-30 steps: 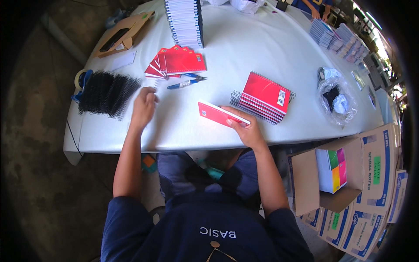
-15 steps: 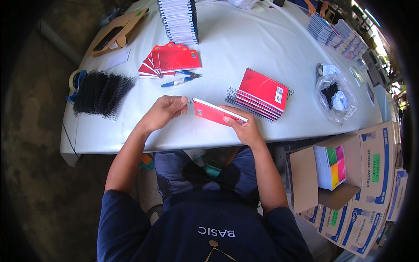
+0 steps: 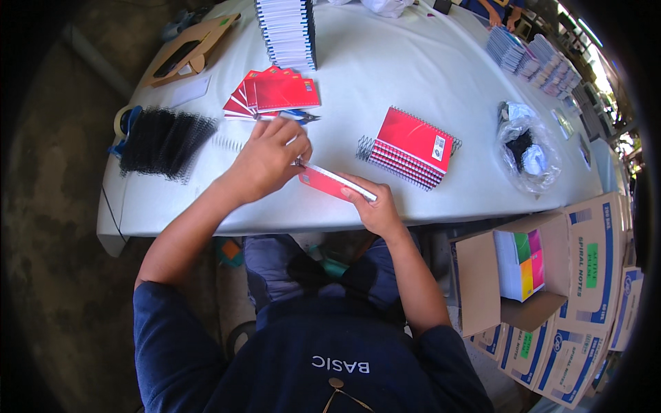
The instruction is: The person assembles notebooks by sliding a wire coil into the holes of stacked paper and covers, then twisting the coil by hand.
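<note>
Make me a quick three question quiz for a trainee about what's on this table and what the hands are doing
1. True or false: the right hand holds the red notebook at its near end.
2. What lies left of the left hand on the table? A. black binding coils B. a laptop C. a kettle
3. Fill in: the stack of finished notebooks has ____ covers.

Key: 1. true 2. A 3. red

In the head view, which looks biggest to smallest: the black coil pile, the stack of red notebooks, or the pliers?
1. Black coil pile
2. Stack of red notebooks, close behind, so that order is unsure
3. Pliers, clearly smallest
</note>
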Action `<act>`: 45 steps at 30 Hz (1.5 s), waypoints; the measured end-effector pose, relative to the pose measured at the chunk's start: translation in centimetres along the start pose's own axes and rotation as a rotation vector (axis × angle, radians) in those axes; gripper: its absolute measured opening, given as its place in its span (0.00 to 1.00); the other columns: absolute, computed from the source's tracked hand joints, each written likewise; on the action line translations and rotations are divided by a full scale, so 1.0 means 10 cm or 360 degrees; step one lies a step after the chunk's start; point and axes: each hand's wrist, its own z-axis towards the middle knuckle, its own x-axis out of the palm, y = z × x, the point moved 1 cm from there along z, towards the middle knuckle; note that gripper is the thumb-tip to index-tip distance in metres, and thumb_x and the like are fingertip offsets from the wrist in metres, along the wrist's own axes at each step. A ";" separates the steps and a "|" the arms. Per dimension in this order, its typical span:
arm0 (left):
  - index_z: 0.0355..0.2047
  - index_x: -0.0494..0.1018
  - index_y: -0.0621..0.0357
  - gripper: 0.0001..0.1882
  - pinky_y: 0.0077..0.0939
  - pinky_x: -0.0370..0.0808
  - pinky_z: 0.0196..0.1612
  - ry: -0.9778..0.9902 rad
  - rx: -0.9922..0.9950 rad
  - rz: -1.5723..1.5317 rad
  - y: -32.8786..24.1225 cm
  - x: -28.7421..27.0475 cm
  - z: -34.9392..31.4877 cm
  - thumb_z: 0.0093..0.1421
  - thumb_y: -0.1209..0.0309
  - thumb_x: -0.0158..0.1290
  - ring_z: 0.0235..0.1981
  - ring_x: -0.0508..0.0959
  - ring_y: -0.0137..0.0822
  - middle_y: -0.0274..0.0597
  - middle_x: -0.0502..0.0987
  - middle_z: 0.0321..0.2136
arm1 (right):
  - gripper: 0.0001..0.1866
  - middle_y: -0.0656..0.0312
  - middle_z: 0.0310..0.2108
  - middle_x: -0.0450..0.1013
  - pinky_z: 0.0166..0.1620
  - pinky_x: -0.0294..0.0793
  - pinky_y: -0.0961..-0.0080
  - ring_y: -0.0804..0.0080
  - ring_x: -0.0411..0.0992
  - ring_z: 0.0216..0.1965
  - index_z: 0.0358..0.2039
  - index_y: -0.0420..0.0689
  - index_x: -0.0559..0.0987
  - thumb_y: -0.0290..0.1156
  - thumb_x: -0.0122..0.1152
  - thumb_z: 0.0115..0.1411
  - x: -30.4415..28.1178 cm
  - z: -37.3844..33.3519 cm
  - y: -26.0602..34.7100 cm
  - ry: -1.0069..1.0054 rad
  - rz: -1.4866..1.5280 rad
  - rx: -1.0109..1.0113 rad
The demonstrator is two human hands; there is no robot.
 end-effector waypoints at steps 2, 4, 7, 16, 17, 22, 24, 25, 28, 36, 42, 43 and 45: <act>0.54 0.61 0.59 0.38 0.52 0.52 0.57 -0.0314 -0.0093 0.0287 -0.19 0.05 -0.05 0.49 0.48 0.55 0.59 0.57 0.55 0.58 0.62 0.53 | 0.15 0.51 0.38 0.76 0.43 0.70 0.77 0.68 0.75 0.39 0.45 0.40 0.76 0.21 0.54 0.56 0.07 -0.03 -0.01 -0.0070 -0.0044 -0.0140; 0.56 0.57 0.67 0.47 0.59 0.46 0.59 -0.0444 -0.0285 0.0262 -0.30 0.44 -0.30 0.49 0.39 0.50 0.62 0.50 0.60 0.64 0.56 0.57 | 0.15 0.51 0.39 0.75 0.43 0.71 0.77 0.64 0.75 0.40 0.45 0.40 0.76 0.19 0.54 0.55 0.21 -0.08 0.06 -0.0107 -0.0029 -0.0213; 0.59 0.50 0.73 0.54 0.61 0.40 0.60 -0.0218 0.0173 0.0274 -0.55 0.91 -0.91 0.50 0.33 0.41 0.63 0.48 0.61 0.67 0.47 0.61 | 0.19 0.50 0.40 0.75 0.42 0.72 0.75 0.62 0.75 0.40 0.46 0.42 0.75 0.16 0.55 0.52 0.28 -0.14 -0.03 -0.0144 -0.0042 -0.0324; 0.59 0.51 0.68 0.54 0.73 0.42 0.53 -0.0201 0.0330 0.0465 -0.65 1.02 -1.09 0.48 0.30 0.40 0.62 0.41 0.70 0.80 0.44 0.58 | 0.22 0.51 0.42 0.74 0.40 0.74 0.70 0.56 0.75 0.37 0.48 0.44 0.74 0.15 0.53 0.50 0.49 -0.22 -0.10 -0.0108 -0.0077 -0.0469; 0.58 0.54 0.68 0.53 0.72 0.42 0.54 -0.0623 0.0160 0.0562 -0.49 1.04 -1.13 0.49 0.31 0.39 0.62 0.42 0.69 0.78 0.45 0.58 | 0.24 0.52 0.43 0.73 0.41 0.74 0.70 0.56 0.75 0.39 0.48 0.44 0.74 0.14 0.53 0.49 0.50 -0.19 -0.06 -0.0072 -0.0131 -0.0558; 0.56 0.50 0.76 0.56 0.65 0.44 0.57 -0.1045 -0.0439 0.0254 -0.25 0.84 -0.73 0.47 0.33 0.45 0.59 0.50 0.70 0.74 0.49 0.57 | 0.27 0.55 0.45 0.73 0.47 0.72 0.69 0.61 0.73 0.46 0.49 0.43 0.74 0.11 0.51 0.46 0.55 -0.20 -0.03 0.0074 -0.0264 -0.0659; 0.55 0.53 0.76 0.59 0.65 0.46 0.56 -0.0043 0.0058 -0.0143 -0.56 1.26 -1.11 0.43 0.28 0.43 0.58 0.51 0.70 0.72 0.52 0.56 | 0.27 0.55 0.46 0.73 0.48 0.72 0.69 0.62 0.73 0.46 0.49 0.43 0.74 0.11 0.50 0.45 0.46 -0.22 -0.10 -0.0062 -0.0208 -0.0552; 0.55 0.53 0.76 0.60 0.65 0.47 0.56 -0.0271 0.0281 0.0072 -0.53 1.13 -1.10 0.42 0.27 0.43 0.58 0.52 0.70 0.73 0.53 0.55 | 0.27 0.55 0.46 0.73 0.48 0.72 0.69 0.63 0.73 0.47 0.48 0.43 0.75 0.11 0.50 0.46 0.45 -0.24 -0.03 -0.0016 -0.0291 -0.0581; 0.56 0.48 0.79 0.63 0.63 0.43 0.57 -0.1069 -0.0239 -0.0078 -0.03 1.32 -1.11 0.42 0.27 0.43 0.58 0.50 0.70 0.73 0.51 0.55 | 0.24 0.53 0.41 0.75 0.41 0.75 0.71 0.60 0.76 0.38 0.46 0.41 0.76 0.11 0.51 0.46 0.58 -0.19 0.09 0.0059 -0.0388 -0.0796; 0.50 0.61 0.69 0.47 0.56 0.58 0.52 -0.0815 0.0234 0.0015 -0.47 0.84 -0.85 0.49 0.33 0.44 0.47 0.65 0.58 0.57 0.64 0.47 | 0.28 0.53 0.45 0.72 0.41 0.75 0.68 0.59 0.75 0.39 0.50 0.42 0.71 0.15 0.53 0.45 0.53 -0.25 -0.02 0.0022 -0.0432 -0.0862; 0.53 0.54 0.75 0.53 0.63 0.52 0.56 -0.0301 0.0279 -0.0458 -0.80 1.09 -0.91 0.47 0.33 0.46 0.52 0.58 0.74 0.75 0.57 0.52 | 0.23 0.53 0.43 0.74 0.42 0.74 0.69 0.57 0.75 0.37 0.49 0.40 0.72 0.23 0.59 0.50 0.53 -0.23 -0.01 -0.0045 -0.0292 -0.0636; 0.53 0.55 0.74 0.51 0.62 0.52 0.56 -0.0572 0.0503 -0.0240 -0.79 0.87 -0.84 0.48 0.34 0.46 0.50 0.60 0.73 0.74 0.60 0.49 | 0.23 0.53 0.43 0.74 0.42 0.74 0.68 0.58 0.75 0.38 0.50 0.41 0.72 0.23 0.59 0.50 0.51 -0.27 0.00 0.0020 -0.0380 -0.0681; 0.53 0.55 0.71 0.49 0.62 0.53 0.56 -0.1144 0.0509 0.0247 -0.57 0.84 -0.67 0.50 0.34 0.44 0.48 0.63 0.71 0.68 0.64 0.44 | 0.29 0.53 0.46 0.72 0.40 0.74 0.67 0.56 0.75 0.38 0.54 0.46 0.68 0.20 0.56 0.49 0.58 -0.24 -0.10 0.0086 -0.0402 -0.0770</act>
